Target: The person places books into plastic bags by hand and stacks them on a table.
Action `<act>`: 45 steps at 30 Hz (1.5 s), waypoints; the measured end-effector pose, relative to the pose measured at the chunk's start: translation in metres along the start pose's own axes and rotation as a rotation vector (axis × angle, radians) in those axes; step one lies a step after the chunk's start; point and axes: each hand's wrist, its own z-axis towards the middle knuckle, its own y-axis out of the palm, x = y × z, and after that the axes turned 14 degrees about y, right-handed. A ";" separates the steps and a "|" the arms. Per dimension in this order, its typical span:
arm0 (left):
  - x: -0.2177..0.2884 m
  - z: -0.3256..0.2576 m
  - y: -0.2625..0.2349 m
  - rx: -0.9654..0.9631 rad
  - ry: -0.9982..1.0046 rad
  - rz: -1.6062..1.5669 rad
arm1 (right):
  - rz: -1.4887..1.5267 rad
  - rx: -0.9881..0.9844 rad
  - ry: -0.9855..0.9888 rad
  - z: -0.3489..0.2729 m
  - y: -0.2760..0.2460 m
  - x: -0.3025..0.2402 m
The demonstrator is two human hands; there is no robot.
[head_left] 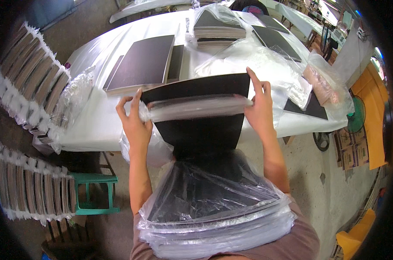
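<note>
A black flat board (201,132) stands tilted in front of me, its lower part reaching down to my lap. A clear plastic bag (196,108) crosses the board as a gathered, blurred band. My left hand (136,123) pinches the bag's bunched edge at the board's left side, fingertips by the top corner. On the right side, my right hand (260,108) grips the bag's other end, with its index finger stretched up along the board's corner. A stack of black boards in clear plastic (214,212) lies across my lap, hiding the board's lower end.
On the white-covered table (97,134) lie a pile of black boards (140,63), loose clear bags (244,56) and a bagged pink bundle (320,82). Wrapped stacks (36,186) stand at left, one beside a green stool (94,195). Brown cartons (352,149) sit at right.
</note>
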 end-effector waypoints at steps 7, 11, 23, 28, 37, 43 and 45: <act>-0.020 -0.063 0.010 0.197 0.210 0.043 | 0.013 0.158 -0.141 -0.034 0.010 0.019; -0.014 -0.072 -0.007 0.175 0.236 -0.050 | 0.091 0.219 -0.156 -0.049 0.004 0.018; 0.006 0.003 -0.047 -0.330 -0.907 -0.990 | 0.810 -0.399 0.198 -0.031 -0.052 0.016; -0.042 -0.038 -0.009 -0.589 -0.900 -1.035 | 1.245 -0.592 0.745 -0.038 -0.025 0.092; -0.023 -0.198 0.034 -0.228 -1.458 -1.251 | 1.065 -0.852 1.159 -0.107 0.085 0.184; -0.020 -0.236 0.030 -0.394 -0.912 -0.968 | 0.404 -0.725 0.815 -0.116 0.106 0.208; -0.047 -0.243 0.056 -0.582 -0.786 -0.602 | 0.141 -0.646 0.680 -0.109 0.111 0.212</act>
